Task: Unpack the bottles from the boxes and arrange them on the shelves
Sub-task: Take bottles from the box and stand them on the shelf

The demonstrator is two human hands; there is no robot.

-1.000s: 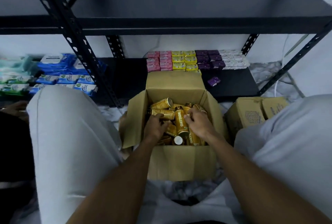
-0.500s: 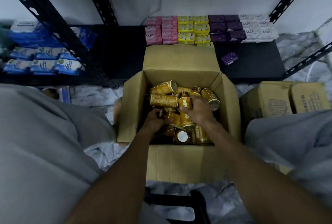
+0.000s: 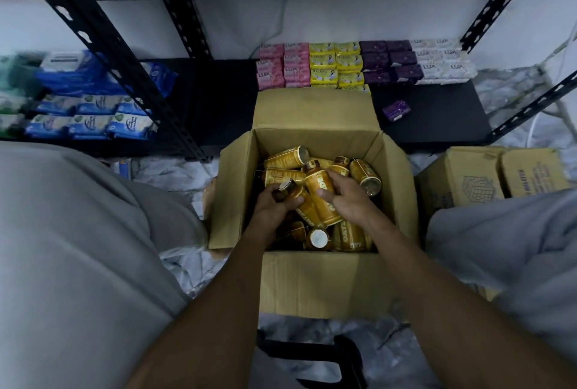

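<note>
An open cardboard box [image 3: 315, 282] stands on the floor between my knees, filled with several gold-labelled bottles lying in a heap. My left hand [image 3: 271, 206] grips one bottle [image 3: 298, 196] near its capped neck. My right hand [image 3: 346, 198] curls round a second bottle [image 3: 321, 198] that lies slanted beside the first, cap pointing away from me. More bottles [image 3: 285, 157] lie loose at the back of the box, and one cap [image 3: 318, 237] faces up near the front. The low black shelf [image 3: 437, 120] runs just behind the box.
Stacked soap packs [image 3: 362, 65] in pink, yellow, purple and white line the shelf's back; one purple pack [image 3: 396, 109] lies loose. Blue wipe packs [image 3: 90, 120] fill the left shelf behind a slanted black upright [image 3: 125, 76]. Closed cartons [image 3: 487, 179] sit to the right. My grey-clad knees flank the box.
Both hands have closed round bottles and lifted them slightly out of the heap. The left hand's bottle now shows its cap; the camera tilted further down.
</note>
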